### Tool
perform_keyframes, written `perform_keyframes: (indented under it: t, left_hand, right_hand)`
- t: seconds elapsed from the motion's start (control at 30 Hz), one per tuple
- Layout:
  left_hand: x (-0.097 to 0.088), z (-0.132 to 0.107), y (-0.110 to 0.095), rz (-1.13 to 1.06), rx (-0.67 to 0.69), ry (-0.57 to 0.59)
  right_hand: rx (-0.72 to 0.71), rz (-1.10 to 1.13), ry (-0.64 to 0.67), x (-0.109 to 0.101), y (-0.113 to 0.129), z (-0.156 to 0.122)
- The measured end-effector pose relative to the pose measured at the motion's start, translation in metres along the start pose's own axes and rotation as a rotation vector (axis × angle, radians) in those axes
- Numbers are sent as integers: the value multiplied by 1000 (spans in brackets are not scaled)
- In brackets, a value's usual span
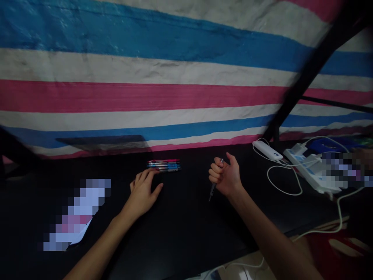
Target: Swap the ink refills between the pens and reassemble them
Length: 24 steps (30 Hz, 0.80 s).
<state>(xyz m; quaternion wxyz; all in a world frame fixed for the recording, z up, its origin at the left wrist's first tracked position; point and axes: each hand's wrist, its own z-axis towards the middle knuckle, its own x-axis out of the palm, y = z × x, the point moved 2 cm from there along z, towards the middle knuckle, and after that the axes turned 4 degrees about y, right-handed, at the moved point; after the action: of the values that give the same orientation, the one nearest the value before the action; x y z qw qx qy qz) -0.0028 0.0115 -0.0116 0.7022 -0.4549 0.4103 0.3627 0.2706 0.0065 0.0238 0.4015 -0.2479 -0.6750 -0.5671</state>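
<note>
The pens [163, 161] lie in a tight row near the back of the worktop [186, 237], side by side and pointing roughly left to right, one pink at the far edge and the others blue and greyish (how many, I cannot tell). The left hand [143, 193] is palm down just in front of them, its fingers loosely bent and not closed on anything; the foremost fingertip overlaps the nearest edge of the row, though whether it presses on a pen I cannot tell.

To the right, well apart from the row, a single grey pen [213, 188] is in the right hand [231, 177]. Its fingers are curled tightly around it, the thumb held up and away; a silvery end shows above the fist and the narrow tip slants down to the left, near the worktop.

Farther right are a white box [267, 150] with a cable looping beside it, and a white power strip [305, 166] with plugs in it. A blue thing [326, 145] lies behind the strip. On the left side rests a pale object [80, 235], mostly masked by pixelation. Behind everything hangs a striped sheet [175, 97] (blue, white and pink), crossed on the right by a dark slanting bar [305, 77].
</note>
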Motion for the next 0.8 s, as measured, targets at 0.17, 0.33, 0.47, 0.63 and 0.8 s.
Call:
perform_keyframes:
  t: [0.17,0.33,0.47,0.63,0.8]
  left_hand:
    - [0,-1,-2,80,-14,0]
    - [2,0,2,103,-14,-12]
    - [2,1,6,103,-41,-6]
    - [-1,2,6,43,-66,-2]
    - [-5,2,5,-47,-38,17]
  right_hand:
    - [-6,-82,-9,2,0,2]
    - [-159,-413,-135,-5,-6,14]
    - [-257,-1093,-208,-26,-13,24]
    - [-461,-1801,-279,-42,-13,27]
    - [-412,-1976,-334,-43,-12,28]
